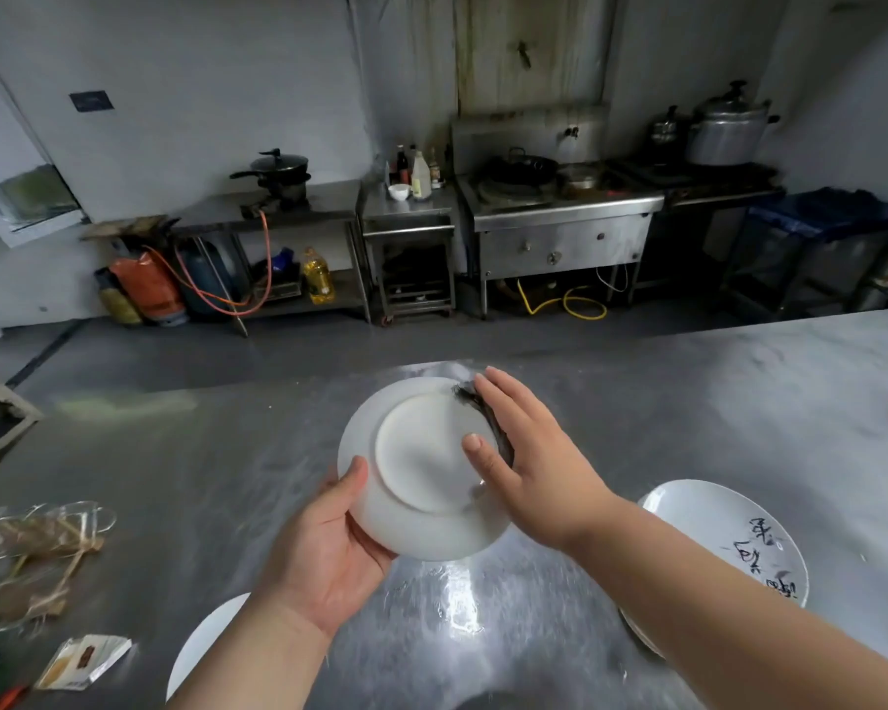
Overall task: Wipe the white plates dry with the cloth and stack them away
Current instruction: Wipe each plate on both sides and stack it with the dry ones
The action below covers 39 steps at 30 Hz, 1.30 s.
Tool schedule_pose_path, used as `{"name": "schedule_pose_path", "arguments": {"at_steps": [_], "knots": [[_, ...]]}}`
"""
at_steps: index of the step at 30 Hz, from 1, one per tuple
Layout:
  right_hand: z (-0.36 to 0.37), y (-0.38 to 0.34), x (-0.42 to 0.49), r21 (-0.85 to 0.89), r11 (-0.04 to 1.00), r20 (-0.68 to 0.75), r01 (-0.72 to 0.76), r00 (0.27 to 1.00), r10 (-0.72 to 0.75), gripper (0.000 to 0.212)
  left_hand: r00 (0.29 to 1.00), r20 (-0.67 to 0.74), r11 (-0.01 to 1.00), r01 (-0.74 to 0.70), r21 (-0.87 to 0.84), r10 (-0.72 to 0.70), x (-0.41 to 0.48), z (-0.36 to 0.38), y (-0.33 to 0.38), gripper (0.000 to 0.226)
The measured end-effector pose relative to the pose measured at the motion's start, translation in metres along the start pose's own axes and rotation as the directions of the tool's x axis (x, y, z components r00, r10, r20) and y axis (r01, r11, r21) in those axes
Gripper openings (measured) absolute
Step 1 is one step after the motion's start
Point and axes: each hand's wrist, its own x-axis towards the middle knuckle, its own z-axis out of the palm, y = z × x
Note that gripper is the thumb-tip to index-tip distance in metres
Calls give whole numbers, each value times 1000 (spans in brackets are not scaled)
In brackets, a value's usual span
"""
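Fingers [508,402] of right hand [534,458] pressed flat on cloth [470,397]; round glossy white plate [416,453] gripped by left hand [324,545]. Three plates counted.

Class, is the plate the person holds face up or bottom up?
Bottom up: the plate shows its foot ring to the camera; the right hand presses the cloth there.

Grey walls [201,94] all round, steel stove [560,222] and tables [298,210] along the back, dull floor [226,345], what looks like a window [32,202] far left.
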Motion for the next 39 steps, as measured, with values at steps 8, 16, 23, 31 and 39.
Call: {"name": "schedule_pose_path", "arguments": {"at_steps": [8,16,23,31,39], "knots": [[36,-15,-37,265,963,-244,-55,962,122,61,998,-12,998,61,-26,-61,-2,2,0,49],[4,-13,0,248,968,-25,-42,998,50,59,999,-11,994,51,101,-50,2,3,11,49],[37,-20,-45,21,992,-64,127,990,-126,69,998,-66,1000,17,23,-15,0,0,2,49],[29,-23,-27,116,992,-83,-56,994,66,76,999,-52,1000,-4,-27,2,2,9,5,43],[37,-21,-26,309,933,-215,-185,942,258,54,998,8,994,65,83,-66,-2,9,6,47]]}}
